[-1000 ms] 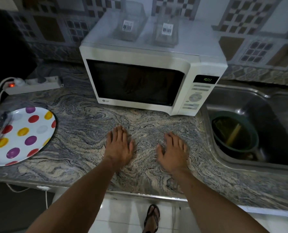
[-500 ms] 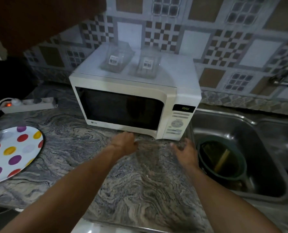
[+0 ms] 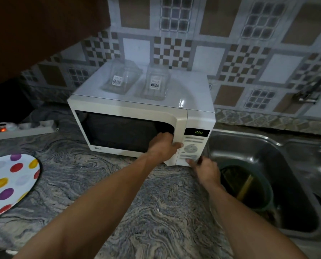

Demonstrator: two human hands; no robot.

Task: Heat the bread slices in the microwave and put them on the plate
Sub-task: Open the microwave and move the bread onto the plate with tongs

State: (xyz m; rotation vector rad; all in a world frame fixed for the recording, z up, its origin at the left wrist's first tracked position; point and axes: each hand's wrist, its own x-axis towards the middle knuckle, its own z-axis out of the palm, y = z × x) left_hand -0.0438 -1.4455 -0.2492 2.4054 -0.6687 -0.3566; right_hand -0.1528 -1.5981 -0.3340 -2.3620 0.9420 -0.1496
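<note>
Here, left hand [image 3: 164, 146] is curling its fingers round the microwave [image 3: 137, 116] door edge; right hand [image 3: 205, 170], at four o'clock, is touching the panel [image 3: 193, 146], fingers loosely bunched.

The microwave [image 3: 141, 116] was a white box standing upright at about twelve o'clock on the counter [image 3: 103, 184], back against the tiled wall. Its door, with a dark window and a small logo at the lower left corner, sat closed, and nothing inside could be made out through the glass. At the right end a control panel carried a green lit display above pale buttons and a round dial. The plate [image 3: 8, 186] lay flat at nine o'clock, well apart from the microwave, white with red, yellow, purple and pale grey dots, cut off by the frame's edge. No bread slices showed anywhere.
</note>
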